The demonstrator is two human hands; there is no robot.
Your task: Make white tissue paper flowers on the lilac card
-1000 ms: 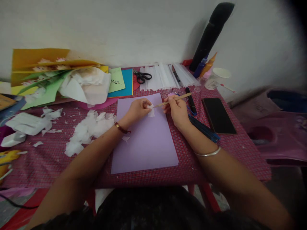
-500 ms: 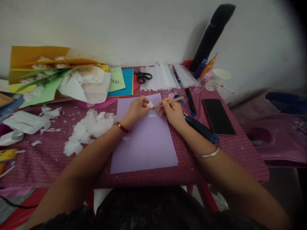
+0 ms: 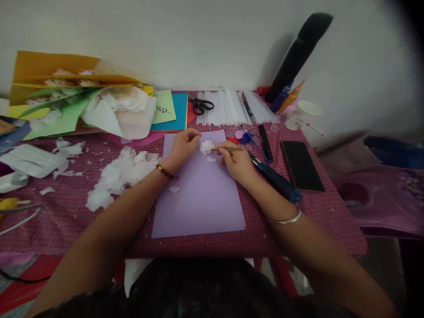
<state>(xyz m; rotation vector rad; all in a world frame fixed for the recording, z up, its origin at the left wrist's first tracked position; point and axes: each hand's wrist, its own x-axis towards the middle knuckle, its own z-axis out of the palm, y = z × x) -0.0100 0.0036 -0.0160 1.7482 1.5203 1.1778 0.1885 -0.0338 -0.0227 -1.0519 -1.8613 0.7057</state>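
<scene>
A purple sheet of paper (image 3: 202,198) lies before me on the table. Near its top is a white crumpled paper flower (image 3: 207,147), with a small white scrap (image 3: 210,159) just below it. My right hand (image 3: 236,162) pinches a thin flat wooden stick (image 3: 234,149), whose tip reaches the flower's right edge. Just left of the flower, my left hand (image 3: 184,148) hovers with its fingers loosely bent and apart, nothing visible in them. Another torn scrap (image 3: 174,189) rests on the sheet beside my left wrist.
White tissue pieces (image 3: 122,174) are heaped at left. Coloured papers (image 3: 62,106), black scissors (image 3: 201,105) and clear sticks (image 3: 225,106) line the back. To the right are a blue cutter (image 3: 276,180), a black marker (image 3: 265,143), a phone (image 3: 302,165) and a cup (image 3: 308,110).
My left hand has let go of the white paper flower and drawn back left. The flower shows fully on the sheet now. My right hand has turned the stick lower and flatter.
</scene>
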